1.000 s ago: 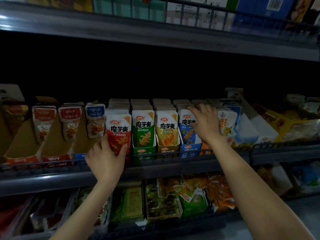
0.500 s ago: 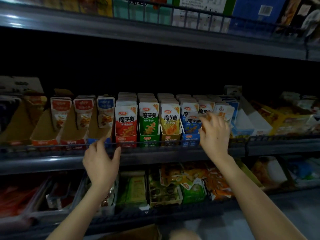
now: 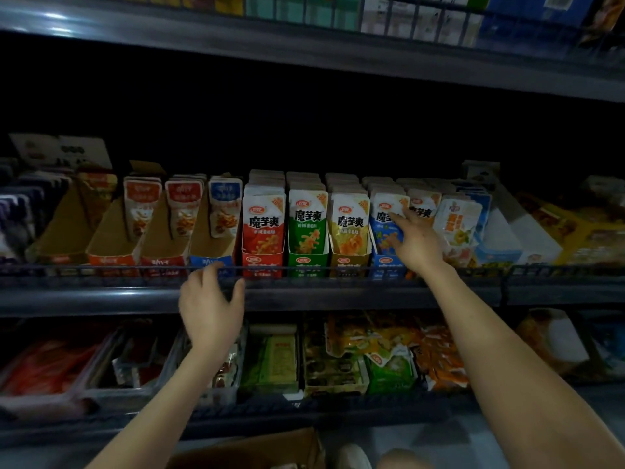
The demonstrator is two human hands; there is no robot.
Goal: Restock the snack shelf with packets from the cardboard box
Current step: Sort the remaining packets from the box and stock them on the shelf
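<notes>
While the right hand (image 3: pixel 417 247) reaches up to the snack shelf (image 3: pixel 338 294), its fingers are straight and a little spread, and the tips touch the front of the blue packet (image 3: pixel 384 228). That packet stands first in its row, with a yellow packet (image 3: pixel 350 225) just left of the fingers and more packets just right of them. The left hand (image 3: pixel 209 299) is lower, in front of the shelf edge. Its fingers are loosely bent with the thumb out, and they hold nothing; whether the tips touch the wire rail cannot be told. Just above those fingers sits a tray (image 3: pixel 208 243) with only a few packets at its back. The cardboard box (image 3: pixel 257 448) is far below both hands. This looks like the tidy-up step: setting the blue packet straight in its row. Next, a hand likely must go down to the box, pinch new packets, and stand them up in a tray that has room
</notes>
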